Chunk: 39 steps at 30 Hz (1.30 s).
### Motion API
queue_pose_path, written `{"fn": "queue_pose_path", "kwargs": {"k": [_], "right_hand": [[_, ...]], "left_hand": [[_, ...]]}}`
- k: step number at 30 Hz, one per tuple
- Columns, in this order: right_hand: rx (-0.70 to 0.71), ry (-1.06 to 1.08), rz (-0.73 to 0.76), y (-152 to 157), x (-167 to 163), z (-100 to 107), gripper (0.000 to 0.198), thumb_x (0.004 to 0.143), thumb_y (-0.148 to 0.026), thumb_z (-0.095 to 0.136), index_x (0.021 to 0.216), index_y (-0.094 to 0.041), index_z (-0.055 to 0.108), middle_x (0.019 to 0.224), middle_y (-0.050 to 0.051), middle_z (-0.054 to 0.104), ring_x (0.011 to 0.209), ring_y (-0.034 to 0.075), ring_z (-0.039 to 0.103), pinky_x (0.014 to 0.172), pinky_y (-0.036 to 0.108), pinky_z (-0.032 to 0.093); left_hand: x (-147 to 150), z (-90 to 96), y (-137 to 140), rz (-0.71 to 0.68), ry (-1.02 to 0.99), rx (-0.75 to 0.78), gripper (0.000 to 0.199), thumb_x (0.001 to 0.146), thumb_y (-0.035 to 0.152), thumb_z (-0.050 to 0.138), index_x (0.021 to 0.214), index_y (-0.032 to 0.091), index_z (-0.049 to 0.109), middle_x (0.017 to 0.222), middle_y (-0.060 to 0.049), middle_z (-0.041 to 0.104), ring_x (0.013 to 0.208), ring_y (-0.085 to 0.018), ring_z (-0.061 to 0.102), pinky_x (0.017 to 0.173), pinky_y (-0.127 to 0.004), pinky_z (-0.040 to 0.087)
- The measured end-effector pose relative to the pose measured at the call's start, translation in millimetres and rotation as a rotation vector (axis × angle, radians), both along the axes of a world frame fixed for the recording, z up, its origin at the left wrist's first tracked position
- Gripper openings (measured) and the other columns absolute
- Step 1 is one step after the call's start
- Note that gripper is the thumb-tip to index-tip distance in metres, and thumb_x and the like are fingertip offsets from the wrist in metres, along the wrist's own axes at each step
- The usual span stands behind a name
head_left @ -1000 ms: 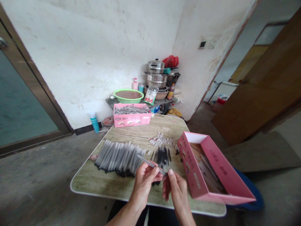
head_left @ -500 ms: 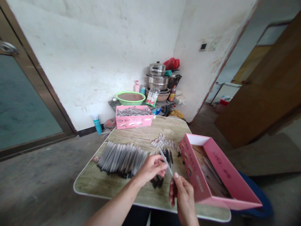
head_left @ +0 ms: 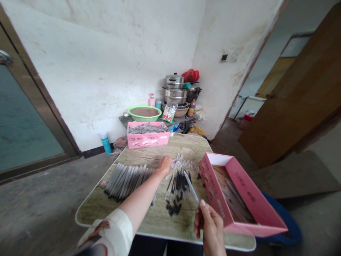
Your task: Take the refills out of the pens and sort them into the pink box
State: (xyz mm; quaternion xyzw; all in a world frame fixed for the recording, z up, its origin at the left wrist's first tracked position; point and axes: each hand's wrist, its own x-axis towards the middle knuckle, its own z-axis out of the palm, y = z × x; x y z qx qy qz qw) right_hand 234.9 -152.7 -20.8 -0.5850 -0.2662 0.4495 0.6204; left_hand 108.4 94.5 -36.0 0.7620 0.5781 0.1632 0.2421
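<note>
Head-camera view: a person sits at a small wood-grain table [head_left: 149, 220] in a bare room, both hands at work among pen parts. At lower centre of the frame the right hand [head_left: 211, 229] pinches one slim pen barrel [head_left: 191, 192] by its near end between thumb and fingers, so that the barrel slants up and to the left above the table. The left hand [head_left: 163, 166] reaches across to mid-frame and rests, fingers curled downward, at the edge of a scatter of small clear caps [head_left: 183, 164] (whether it grips one cannot be told from here). Just below that hand lies a loose bunch of black refills [head_left: 177, 192], and to the left of it a wide row of grey pen barrels [head_left: 126, 179] is laid side by side. A pink box [head_left: 239, 199], open at the top with flat packets inside, sits tilted at the table's right edge, close beside the right hand. A second pink box [head_left: 147, 137], filled with more grey barrels, stands at the table's far edge, upper centre. Behind it, against the white wall, a green basin [head_left: 144, 113] and stacked steel pots [head_left: 174, 91] crowd a low shelf. A glass door [head_left: 18, 117] fills the left of the frame.
</note>
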Motion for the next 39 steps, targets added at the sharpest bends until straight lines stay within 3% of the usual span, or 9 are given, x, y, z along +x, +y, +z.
{"fn": "queue_pose_path", "kwargs": {"k": [4,7,9,12,15,18,28,35,39], "right_hand": [[0.018,0.006,0.032,-1,1,3,0.048,0.078,-0.062,0.064,0.066,-0.017,0.053,0.045,-0.004,0.05,0.033,0.009,0.045,0.03,0.017,0.03],[0.051,-0.017,0.062,-3,2,8,0.047,0.078,-0.06,0.065,0.064,-0.017,0.052,0.048,-0.002,0.054,0.035,0.011,0.05,0.032,0.018,0.033],[0.061,-0.052,0.073,-5,3,11,0.047,0.078,-0.058,0.065,0.061,-0.017,0.05,0.049,-0.002,0.053,0.036,0.01,0.049,0.032,0.019,0.033],[0.05,-0.125,0.091,-6,3,14,0.047,0.08,-0.057,0.065,0.059,-0.017,0.05,0.046,-0.003,0.05,0.035,0.008,0.045,0.033,0.018,0.031],[0.025,-0.196,0.114,-6,1,15,0.047,0.081,-0.056,0.064,0.059,-0.017,0.05,0.045,-0.004,0.047,0.035,0.007,0.042,0.033,0.017,0.03],[0.012,-0.222,0.134,-5,-3,17,0.046,0.08,-0.056,0.065,0.059,-0.017,0.051,0.045,-0.004,0.047,0.035,0.007,0.041,0.033,0.018,0.03],[-0.006,-0.261,0.179,-5,-9,21,0.046,0.079,-0.058,0.064,0.06,-0.018,0.052,0.045,-0.004,0.047,0.035,0.008,0.042,0.033,0.019,0.03],[-0.02,-0.3,0.201,-7,-12,18,0.048,0.079,-0.059,0.063,0.058,-0.018,0.051,0.044,-0.003,0.048,0.034,0.008,0.042,0.032,0.018,0.03],[-0.064,-0.279,0.268,-9,-13,19,0.049,0.075,-0.064,0.064,0.067,-0.017,0.057,0.047,-0.003,0.048,0.033,0.009,0.043,0.028,0.019,0.03]], "left_hand": [[-9,7.1,-4,0.025,-0.077,0.024,0.031,0.09,0.035,0.059,0.114,0.015,0.059,0.116,-0.009,0.06,0.103,-0.021,0.06,0.088,-0.043,0.051],[-24,19.0,-16,0.043,-0.206,0.058,0.016,0.087,0.023,0.059,0.099,0.015,0.066,0.103,-0.008,0.066,0.099,-0.02,0.06,0.087,-0.037,0.048],[-38,27.8,-32,0.027,-0.313,0.06,0.017,0.086,0.017,0.054,0.093,0.016,0.069,0.09,-0.006,0.068,0.089,-0.018,0.061,0.079,-0.029,0.048],[-59,41.1,-65,-0.036,-0.47,0.032,0.028,0.088,0.021,0.045,0.103,0.017,0.068,0.078,-0.002,0.066,0.069,-0.014,0.059,0.064,-0.024,0.046],[-76,54.7,-97,-0.117,-0.741,-0.013,0.03,0.087,0.031,0.049,0.102,0.015,0.069,0.068,0.0,0.058,0.063,-0.013,0.053,0.061,-0.023,0.042],[-85,65.4,-115,-0.163,-0.831,-0.047,0.028,0.085,0.035,0.054,0.096,0.015,0.071,0.067,0.0,0.055,0.062,-0.013,0.05,0.059,-0.022,0.039],[-90,69.3,-122,-0.236,-0.808,-0.055,0.028,0.087,0.037,0.054,0.097,0.017,0.072,0.073,-0.002,0.058,0.062,-0.013,0.05,0.059,-0.022,0.037],[-82,71.1,-127,-0.205,-1.009,-0.243,0.029,0.082,0.04,0.063,0.093,0.014,0.071,0.068,-0.001,0.057,0.06,-0.011,0.049,0.059,-0.021,0.038],[-78,67.6,-128,-0.179,-1.082,-0.3,0.029,0.079,0.039,0.067,0.092,0.013,0.07,0.066,0.0,0.056,0.056,-0.009,0.047,0.055,-0.019,0.036]]}}
